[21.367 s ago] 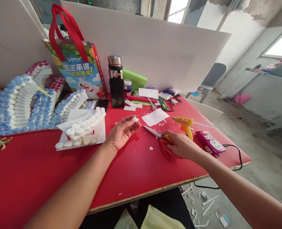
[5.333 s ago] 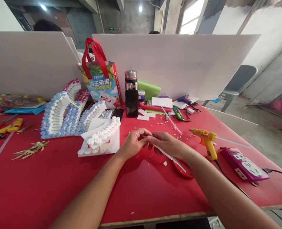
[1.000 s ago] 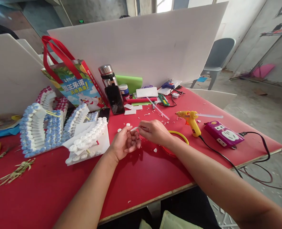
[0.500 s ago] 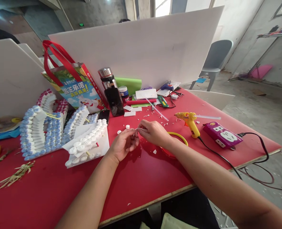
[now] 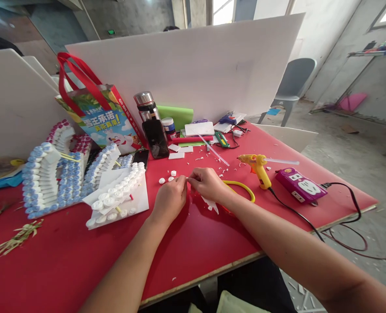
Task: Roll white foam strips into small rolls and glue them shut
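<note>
My left hand (image 5: 171, 198) and my right hand (image 5: 207, 180) meet fingertip to fingertip above the red table. Both are closed in a pinch, mostly hiding the small white thing between them. A thin white strip (image 5: 211, 204), which looks like paper, trails out beneath my right hand. Small white rolled rosettes (image 5: 162, 180) lie just beyond my left hand. Left of that hand, a white board piece (image 5: 141, 198) carries rows of similar white rosettes. A yellow ring-shaped thing (image 5: 250, 191) lies partly behind my right forearm.
A yellow glue gun (image 5: 260, 169) and a purple power strip (image 5: 300, 184) with a cable are on the right. Blue-and-white rosette pieces (image 5: 52, 178), a gift bag (image 5: 104, 117), a thermos (image 5: 147, 106) and a phone (image 5: 155, 139) stand left and behind. White scraps dot the red table (image 5: 114, 261).
My left hand has turned inward and its fingers have curled closed, its back now facing me. The white strip now shows below my right hand. The view has shifted slightly.
</note>
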Motion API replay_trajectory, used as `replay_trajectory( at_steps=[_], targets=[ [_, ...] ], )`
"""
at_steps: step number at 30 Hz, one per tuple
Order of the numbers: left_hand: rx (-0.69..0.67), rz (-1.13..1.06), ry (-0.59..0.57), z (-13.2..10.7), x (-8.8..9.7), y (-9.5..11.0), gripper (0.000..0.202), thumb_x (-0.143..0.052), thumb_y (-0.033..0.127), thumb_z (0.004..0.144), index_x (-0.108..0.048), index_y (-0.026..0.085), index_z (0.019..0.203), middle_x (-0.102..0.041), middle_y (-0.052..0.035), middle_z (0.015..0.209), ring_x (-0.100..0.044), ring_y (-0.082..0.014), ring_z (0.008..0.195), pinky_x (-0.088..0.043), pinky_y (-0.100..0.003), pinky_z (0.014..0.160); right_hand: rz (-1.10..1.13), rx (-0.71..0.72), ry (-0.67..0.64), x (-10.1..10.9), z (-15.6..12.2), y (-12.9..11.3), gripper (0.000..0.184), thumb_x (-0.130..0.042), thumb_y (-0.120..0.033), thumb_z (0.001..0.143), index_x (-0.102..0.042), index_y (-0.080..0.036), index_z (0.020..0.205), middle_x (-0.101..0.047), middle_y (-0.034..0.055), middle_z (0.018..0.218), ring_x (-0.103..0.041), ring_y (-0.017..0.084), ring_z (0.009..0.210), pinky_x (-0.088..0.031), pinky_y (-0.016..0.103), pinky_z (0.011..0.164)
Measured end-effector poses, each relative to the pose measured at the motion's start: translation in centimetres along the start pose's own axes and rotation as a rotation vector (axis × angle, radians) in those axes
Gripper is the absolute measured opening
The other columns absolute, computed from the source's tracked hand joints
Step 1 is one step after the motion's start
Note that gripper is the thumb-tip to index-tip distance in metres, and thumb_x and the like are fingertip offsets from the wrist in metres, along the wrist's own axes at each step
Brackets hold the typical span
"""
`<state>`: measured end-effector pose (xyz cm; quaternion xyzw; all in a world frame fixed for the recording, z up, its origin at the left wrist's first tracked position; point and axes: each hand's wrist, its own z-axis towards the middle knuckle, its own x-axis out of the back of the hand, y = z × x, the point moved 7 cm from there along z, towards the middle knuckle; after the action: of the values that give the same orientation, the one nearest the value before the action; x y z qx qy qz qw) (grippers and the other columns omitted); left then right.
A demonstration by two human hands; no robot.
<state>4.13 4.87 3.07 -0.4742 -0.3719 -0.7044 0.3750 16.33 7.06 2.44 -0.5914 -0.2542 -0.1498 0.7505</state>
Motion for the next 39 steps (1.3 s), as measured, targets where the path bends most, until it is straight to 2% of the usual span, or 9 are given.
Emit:
replay_trajectory(
  at_steps=[5,13,17,20,23,26,29,35,39],
  targets=[
    [-0.039,0.182,-0.072,0.0,-0.5,0.6,0.023,-0.036,0.006,0.092,-0.057,0.015,0.091,-0.064,-0.0114,0.075,-0.062,-0.0251,0.065,-0.025,-0.032,0.054,0.063,-0.046,-0.021,-0.1,0.0,0.1,0.017,-0.059,-0.020,0.085,-0.063,-0.016,0.069,-0.067,0.0014,0.062,-0.050,0.011,0.053,-0.032,0.024,0.054],
    [-0.082,0.124,-0.039,-0.1,0.0,1.1,0.024,-0.039,0.004,0.088,-0.059,0.016,0.091,-0.064,-0.0131,0.076,-0.059,-0.0252,0.062,-0.033,-0.031,0.055,0.258,-0.089,-0.007,-0.2,0.3,0.6,0.011,-0.059,-0.018,0.077,-0.063,-0.017,0.067,-0.070,0.0011,0.062,-0.060,0.012,0.060,-0.040,0.022,0.057],
    [-0.049,0.089,-0.010,-0.1,0.2,1.0,0.026,-0.040,0.009,0.091,-0.064,0.013,0.101,-0.067,-0.0159,0.082,-0.062,-0.0269,0.066,-0.036,-0.032,0.058,0.333,-0.093,0.004,-0.4,0.4,1.1,0.009,-0.057,-0.019,0.075,-0.061,-0.017,0.067,-0.068,-0.0002,0.059,-0.059,0.012,0.059,-0.040,0.021,0.055],
    [-0.022,-0.045,0.056,-0.1,0.8,0.7,0.030,-0.042,0.015,0.095,-0.065,0.013,0.112,-0.071,-0.0170,0.092,-0.065,-0.0285,0.077,-0.041,-0.033,0.066,0.415,-0.085,0.018,-0.6,0.5,1.4,0.008,-0.059,-0.022,0.075,-0.059,-0.018,0.068,-0.064,-0.0022,0.056,-0.055,0.011,0.053,-0.037,0.021,0.051],
    [0.005,-0.362,0.112,0.0,1.6,0.3,0.029,-0.044,0.023,0.098,-0.069,0.016,0.109,-0.072,-0.0132,0.098,-0.066,-0.0259,0.087,-0.045,-0.033,0.077,0.486,-0.047,0.001,-0.6,0.7,1.3,0.008,-0.059,-0.023,0.077,-0.060,-0.017,0.071,-0.065,-0.0018,0.059,-0.054,0.010,0.052,-0.038,0.021,0.051],
    [0.098,-0.700,0.096,0.1,1.7,-0.3,0.028,-0.050,0.033,0.098,-0.074,0.019,0.104,-0.070,-0.0058,0.081,-0.061,-0.0183,0.068,-0.044,-0.027,0.068,0.525,0.011,-0.029,-0.3,0.7,0.8,0.009,-0.059,-0.023,0.079,-0.060,-0.016,0.073,-0.066,-0.0007,0.062,-0.056,0.010,0.054,-0.041,0.022,0.055],
    [0.201,-0.913,0.068,0.0,1.2,-0.9,0.029,-0.055,0.038,0.095,-0.076,0.020,0.103,-0.063,-0.0009,0.068,-0.044,-0.0119,0.049,-0.037,-0.024,0.054,0.548,0.071,-0.085,-0.3,0.6,0.2,0.009,-0.059,-0.023,0.081,-0.061,-0.016,0.076,-0.067,0.0003,0.064,-0.060,0.012,0.058,-0.044,0.023,0.060],
    [0.205,-0.962,0.109,0.0,0.7,-1.3,0.027,-0.059,0.037,0.093,-0.077,0.020,0.104,-0.061,-0.0021,0.076,-0.044,-0.0109,0.055,-0.037,-0.023,0.054,0.462,0.083,-0.093,-0.5,0.6,0.3,0.011,-0.060,-0.026,0.084,-0.063,-0.016,0.079,-0.069,0.0012,0.067,-0.055,0.010,0.055,-0.042,0.023,0.056],
    [0.173,-0.911,0.175,0.1,1.1,-1.4,0.025,-0.060,0.036,0.092,-0.076,0.019,0.102,-0.063,-0.0049,0.084,-0.054,-0.0149,0.068,-0.043,-0.024,0.063,0.414,0.000,-0.054,-0.4,0.6,1.0,0.014,-0.063,-0.029,0.084,-0.064,-0.017,0.079,-0.073,0.0034,0.072,-0.055,0.010,0.052,-0.041,0.023,0.054]
  ],
)
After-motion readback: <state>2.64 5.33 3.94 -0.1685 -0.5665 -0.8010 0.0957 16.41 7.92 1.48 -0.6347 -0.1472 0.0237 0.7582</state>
